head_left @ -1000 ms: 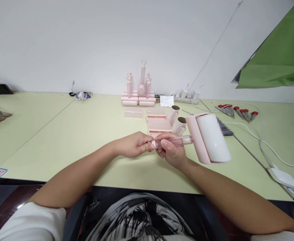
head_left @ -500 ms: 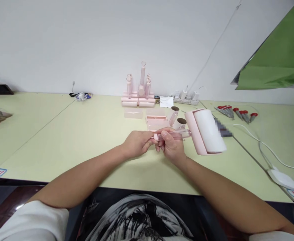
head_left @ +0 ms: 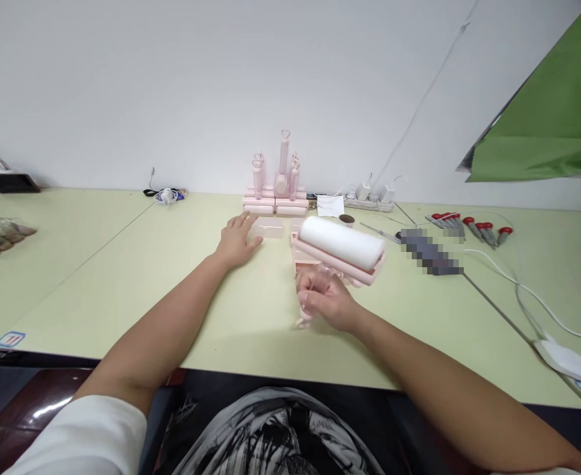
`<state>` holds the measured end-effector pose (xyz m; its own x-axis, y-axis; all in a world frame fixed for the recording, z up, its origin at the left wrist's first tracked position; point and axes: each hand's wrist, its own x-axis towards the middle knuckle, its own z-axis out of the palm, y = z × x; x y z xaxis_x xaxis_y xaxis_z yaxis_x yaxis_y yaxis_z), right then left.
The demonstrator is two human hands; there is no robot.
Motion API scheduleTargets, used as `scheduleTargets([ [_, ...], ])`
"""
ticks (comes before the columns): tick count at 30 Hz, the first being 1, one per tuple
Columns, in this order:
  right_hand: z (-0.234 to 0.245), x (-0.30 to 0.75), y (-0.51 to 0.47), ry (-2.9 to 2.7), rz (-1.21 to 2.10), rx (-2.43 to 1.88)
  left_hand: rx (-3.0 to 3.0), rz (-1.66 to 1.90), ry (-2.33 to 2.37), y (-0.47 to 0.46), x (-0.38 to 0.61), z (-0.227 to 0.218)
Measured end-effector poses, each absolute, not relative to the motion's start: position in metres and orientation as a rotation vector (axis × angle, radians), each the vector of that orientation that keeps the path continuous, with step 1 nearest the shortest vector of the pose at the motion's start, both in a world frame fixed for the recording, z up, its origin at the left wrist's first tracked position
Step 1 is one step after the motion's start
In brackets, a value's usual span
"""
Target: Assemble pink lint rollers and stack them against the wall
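Head view: the right hand [head_left: 327, 305], just right of frame centre, is closed around the clear pink handle [head_left: 309, 305] of a lint roller [head_left: 341, 247]. The handle runs down through the fist, and its lower end shows blurred below the hand. The roller head lies crosswise above the hand: a white roll seated in a pink cover, tilted slightly down to the right and held clear of the worktop [head_left: 122, 277].

The left hand [head_left: 238, 239] lies above and left of centre, palm down, fingers spread and extended. Its fingertips touch or nearly touch a clear rectangular cover [head_left: 269, 229] lying flat on the worktop; contact cannot be confirmed. This hand grips nothing.

Behind the cover, at upper centre, a group of pink lint roller parts [head_left: 276, 188] stands against the wall, with upright handles on stacked bases. A pink tray part [head_left: 307, 264] sits partly hidden behind the roller head.

In the right of the frame, red-handled screwdrivers [head_left: 471, 225] lie in a row, and a white cable [head_left: 528, 300] runs toward the lower right. A green cloth [head_left: 552, 125] hangs at upper right.
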<state>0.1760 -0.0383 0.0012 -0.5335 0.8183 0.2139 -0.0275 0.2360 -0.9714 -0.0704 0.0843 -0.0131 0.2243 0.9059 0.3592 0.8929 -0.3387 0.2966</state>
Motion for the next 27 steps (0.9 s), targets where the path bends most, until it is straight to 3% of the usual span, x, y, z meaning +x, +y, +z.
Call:
scheduleTargets([
  [5,-0.001,0.171,-0.044,-1.833,1.495,-0.732,2.467,0.527,1.818,0.087,-0.065,-0.021],
  [12,-0.014,0.172,-0.040,-1.796,1.562,-0.862,2.411,0.895,1.755,0.085,-0.061,-0.018],
  [16,-0.017,0.173,-0.038,-1.723,1.584,-0.964,2.185,0.913,1.575,0.087,-0.060,-0.021],
  [20,-0.011,0.170,-0.038,-1.641,1.614,-1.014,1.615,1.208,1.230,0.080,-0.054,-0.011],
  [22,-0.008,0.169,-0.038,-1.587,1.624,-1.048,1.365,1.185,0.985,0.071,-0.050,-0.002],
  [27,-0.009,0.168,-0.034,-1.478,1.610,-1.085,1.339,1.135,0.745,0.042,-0.041,0.015],
])
